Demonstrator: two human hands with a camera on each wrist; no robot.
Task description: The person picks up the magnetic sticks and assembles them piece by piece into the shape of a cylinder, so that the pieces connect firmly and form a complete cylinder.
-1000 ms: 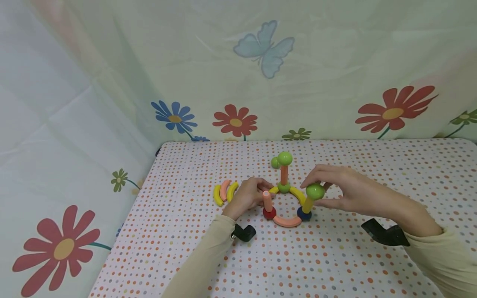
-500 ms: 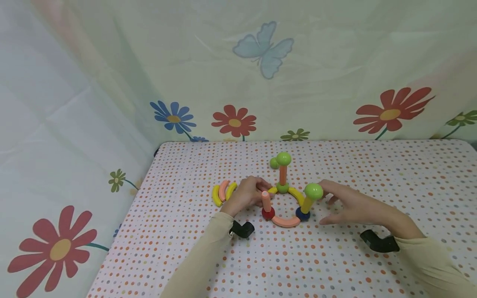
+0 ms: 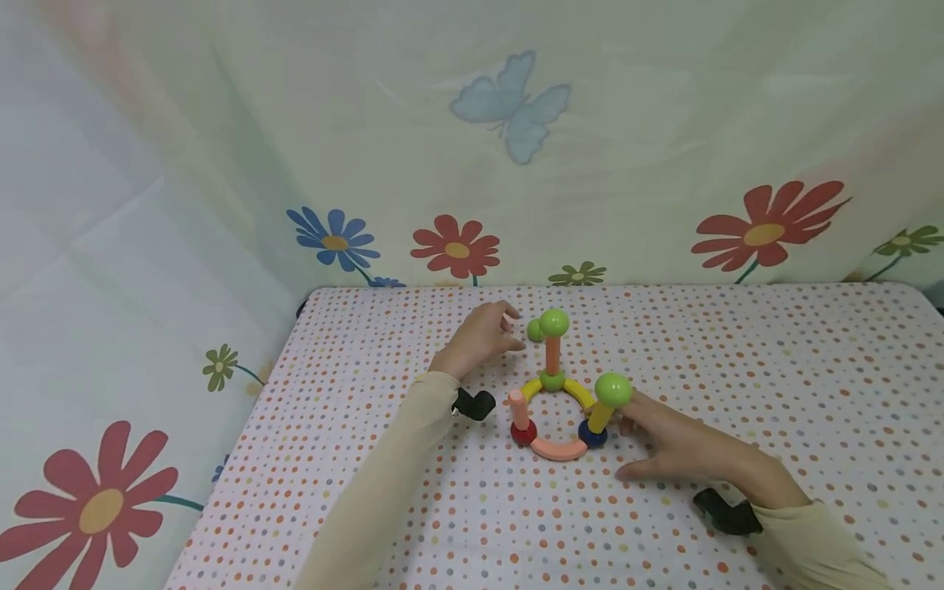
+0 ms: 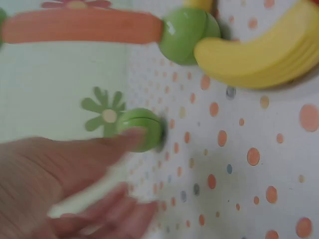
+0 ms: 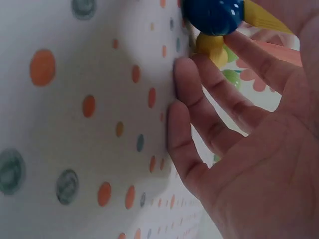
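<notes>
My left hand [image 3: 475, 340], fingers loosely spread, reaches toward a loose green ball [image 3: 534, 330] behind the toy structure; in the left wrist view the thumb overlaps that ball [image 4: 143, 115], and contact cannot be told. The structure is a ring of curved sticks, one pink [image 3: 558, 450] and two yellow [image 3: 578, 393], joined by red [image 3: 523, 433], blue [image 3: 592, 434] and green balls [image 3: 551, 380]. Upright sticks stand on these; the orange [image 3: 552, 356] and yellow ones [image 3: 601, 418] carry green balls. My right hand [image 3: 678, 447] rests on the table, extended fingertips close beside the blue ball.
A dotted cloth covers the table [image 3: 516, 524]. Behind it hangs a flowered curtain [image 3: 627, 164]. The pink upright stick [image 3: 519, 410] on the red ball has no ball on top. Black wrist cameras [image 3: 474, 405] sit by each sleeve.
My left hand has left the ring's left side and moved back toward the loose green ball; its arm now hides the loose curved sticks. My right hand drew off the yellow upright and lowered to the table.
</notes>
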